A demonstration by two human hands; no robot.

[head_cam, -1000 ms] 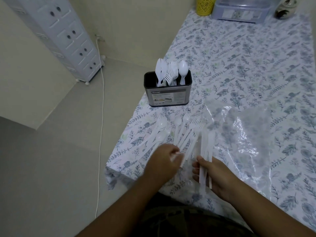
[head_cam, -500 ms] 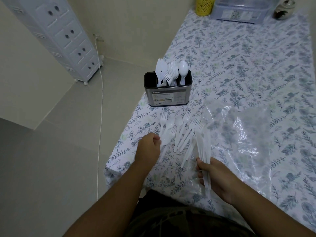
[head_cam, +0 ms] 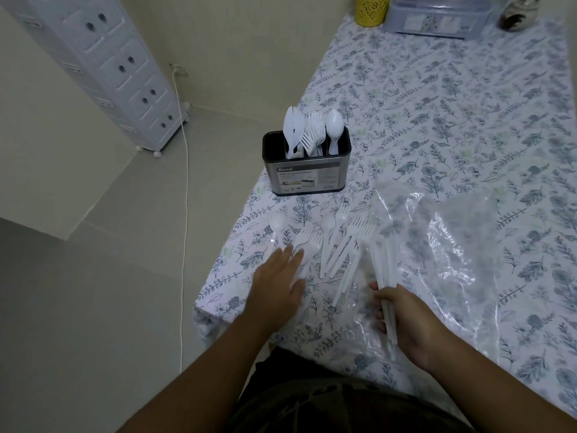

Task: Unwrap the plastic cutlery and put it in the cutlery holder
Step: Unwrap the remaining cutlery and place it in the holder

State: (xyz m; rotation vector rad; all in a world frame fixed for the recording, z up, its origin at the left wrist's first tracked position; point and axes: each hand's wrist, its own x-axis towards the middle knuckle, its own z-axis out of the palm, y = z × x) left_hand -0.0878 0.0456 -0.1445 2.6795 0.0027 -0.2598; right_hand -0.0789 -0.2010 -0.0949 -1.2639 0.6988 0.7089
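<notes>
A metal cutlery holder (head_cam: 307, 178) stands near the table's left edge with white spoons, forks and knives upright in it. Loose white plastic cutlery (head_cam: 338, 245) lies fanned on the floral tablecloth in front of it. My right hand (head_cam: 406, 320) grips a bunch of white plastic cutlery (head_cam: 382, 264) by the handles. My left hand (head_cam: 278, 285) lies flat with fingers spread, its fingertips on a spoon and fork (head_cam: 304, 240) at the left of the pile. Clear plastic wrap (head_cam: 443, 245) lies crumpled to the right.
The table's left edge (head_cam: 218, 267) runs close to my left hand. A yellow cup (head_cam: 371, 9), a clear storage box (head_cam: 437, 17) and a small jar (head_cam: 516, 10) stand at the far end. A white drawer tower (head_cam: 103, 64) and a cable (head_cam: 185, 182) are on the floor.
My left hand moved from the handles near my right hand out to the left and forward, and opened from a fist to flat fingers. My right hand kept its bunch.
</notes>
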